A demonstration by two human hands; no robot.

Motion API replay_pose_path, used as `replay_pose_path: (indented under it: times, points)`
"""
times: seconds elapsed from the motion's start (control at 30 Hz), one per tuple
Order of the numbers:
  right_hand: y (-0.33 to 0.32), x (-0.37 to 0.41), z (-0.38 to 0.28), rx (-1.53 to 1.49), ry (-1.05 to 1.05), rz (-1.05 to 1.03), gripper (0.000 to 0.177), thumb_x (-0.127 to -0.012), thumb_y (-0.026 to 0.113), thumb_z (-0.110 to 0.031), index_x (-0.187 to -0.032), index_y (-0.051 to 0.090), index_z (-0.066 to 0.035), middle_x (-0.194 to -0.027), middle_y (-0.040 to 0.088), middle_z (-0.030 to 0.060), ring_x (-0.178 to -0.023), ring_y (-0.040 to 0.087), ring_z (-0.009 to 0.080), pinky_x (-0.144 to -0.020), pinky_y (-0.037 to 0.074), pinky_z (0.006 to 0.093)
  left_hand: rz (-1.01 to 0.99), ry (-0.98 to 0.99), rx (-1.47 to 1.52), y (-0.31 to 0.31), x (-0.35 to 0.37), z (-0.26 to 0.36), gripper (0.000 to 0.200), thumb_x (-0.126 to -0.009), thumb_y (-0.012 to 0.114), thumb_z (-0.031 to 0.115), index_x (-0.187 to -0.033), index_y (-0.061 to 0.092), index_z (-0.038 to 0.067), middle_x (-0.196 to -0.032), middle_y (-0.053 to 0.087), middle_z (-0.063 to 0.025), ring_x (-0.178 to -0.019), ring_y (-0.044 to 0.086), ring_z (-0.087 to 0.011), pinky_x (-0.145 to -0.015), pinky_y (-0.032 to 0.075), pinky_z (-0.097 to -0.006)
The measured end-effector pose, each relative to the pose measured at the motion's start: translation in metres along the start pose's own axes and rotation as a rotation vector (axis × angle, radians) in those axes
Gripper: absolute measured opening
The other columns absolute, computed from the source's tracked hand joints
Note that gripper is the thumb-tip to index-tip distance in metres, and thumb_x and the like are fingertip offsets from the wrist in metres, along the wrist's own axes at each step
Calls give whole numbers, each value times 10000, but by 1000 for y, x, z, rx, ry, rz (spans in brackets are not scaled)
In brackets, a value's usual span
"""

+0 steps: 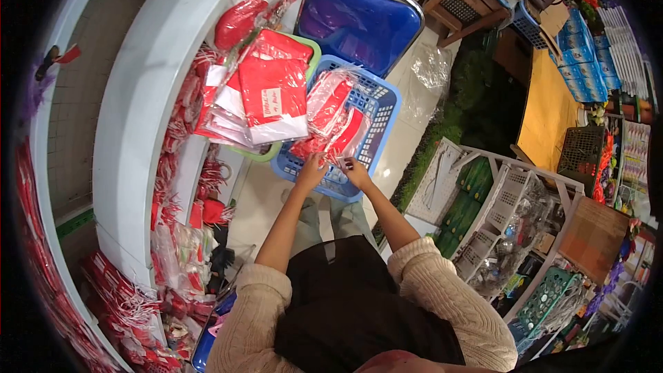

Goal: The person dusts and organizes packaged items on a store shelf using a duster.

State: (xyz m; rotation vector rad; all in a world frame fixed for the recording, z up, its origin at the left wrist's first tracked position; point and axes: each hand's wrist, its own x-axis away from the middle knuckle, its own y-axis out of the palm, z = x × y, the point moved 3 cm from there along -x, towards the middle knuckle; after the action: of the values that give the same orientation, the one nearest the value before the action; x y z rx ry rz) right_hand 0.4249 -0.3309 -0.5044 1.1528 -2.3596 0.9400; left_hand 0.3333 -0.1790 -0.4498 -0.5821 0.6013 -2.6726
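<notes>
A blue plastic basket (388, 107) stands in front of me with bundles of red-and-white cloth in clear plastic (349, 131) inside, white strings at their ends. My left hand (313, 170) is closed at the near end of these bundles, fingers pinched on the red packaging. My right hand (356, 172) is beside it, also closed on the near end of a bundle; its fingertips are partly hidden. Left of the basket, a flat red-and-white packet (273, 100) with a handwritten white label lies on a stack over a green basket (266, 156).
A blue chair (362, 17) stands behind the basket. To the left, white shelves (138, 110) hold many red-and-white packets. A white rack with baskets (501, 200) and a yellow table (549, 114) with blue boxes (580, 55) stand to the right. Clear plastic (429, 72) lies on the floor.
</notes>
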Motion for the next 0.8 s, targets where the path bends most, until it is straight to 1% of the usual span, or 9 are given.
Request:
replay_pose_path:
  times: [0.1, 0.23, 0.33, 0.37, 0.43, 0.6, 0.63, 0.73, 0.8]
  points:
    - [-2, -9, 6, -30, 39, -37, 504, -730, 639, -221, -1153, 464, -9, -1040, 589, 204, -921, 591, 324, -796, 462, 372, 7, -70, 40, 30, -16, -23, 470, -752, 613, 225, -1147, 457, 25, -1140, 452, -206, -1071, 457, -349, -891, 389, -407]
    - [-4, -14, 12, -118, 114, -72, 510, -728, 633, -170, -1178, 456, -7, -1110, 558, 180, -1005, 551, 270, -841, 441, 333, 90, -79, -181, 59, -29, -29, 513, -735, 611, 252, -1172, 449, 37, -1184, 402, -241, -1090, 410, -401, -926, 348, -454]
    - [0, -19, 24, -323, 108, -82, 511, -726, 644, -181, -1167, 463, 1, -1142, 537, 167, -1048, 522, 266, -860, 429, 341, 88, -206, -301, 80, -31, -31, 509, -747, 607, 245, -1194, 446, 63, -1208, 414, -179, -1114, 381, -373, -937, 316, -477]
    - [0, -20, 26, -324, 61, -47, 557, -730, 652, -205, -1177, 433, 47, -1092, 559, 213, -995, 554, 289, -840, 436, 347, 42, -217, -324, 85, -31, -32, 487, -748, 604, 251, -1178, 467, 69, -1208, 421, -156, -1109, 385, -371, -926, 321, -483]
    - [-15, -7, 2, -490, 148, -47, 559, -742, 643, -200, -1188, 423, 54, -1067, 564, 194, -971, 555, 265, -831, 437, 333, -46, -238, -370, 93, -29, -33, 446, -749, 597, 263, -1147, 509, 81, -1206, 436, -111, -1099, 394, -366, -905, 329, -494]
    - [-25, -2, -3, -899, 321, -32, 549, -771, 600, -190, -1225, 394, 41, -1017, 544, 124, -903, 527, 177, -750, 430, 306, 88, -62, -308, 78, -21, 17, 300, -782, 552, 163, -1068, 570, 73, -1128, 494, -92, -1028, 469, -341, -844, 391, -448]
    - [-26, -3, 1, -816, 404, -69, 524, -785, 569, -271, -1251, 403, -99, -1051, 506, 65, -948, 482, 172, -766, 391, 300, 152, 11, -288, 74, -21, 28, 285, -787, 545, 139, -1061, 573, 69, -1110, 503, -99, -1010, 485, -336, -833, 403, -436]
    - [-34, 5, -7, -821, 439, -111, 564, -805, 535, -357, -1283, 372, -105, -1170, 459, 90, -1018, 456, 207, -848, 364, 335, 261, 141, -228, 58, -16, 65, 276, -793, 521, 74, -1065, 562, 52, -1078, 517, -113, -980, 513, -319, -826, 420, -397]
    - [-39, 18, -16, -868, 449, -133, 628, -821, 472, -465, -1323, 321, -117, -1313, 354, 121, -1117, 414, 283, -943, 308, 383, 277, 188, -248, 51, -12, 84, 267, -799, 521, 68, -1061, 550, 29, -1084, 509, -123, -962, 528, -314, -808, 432, -395]
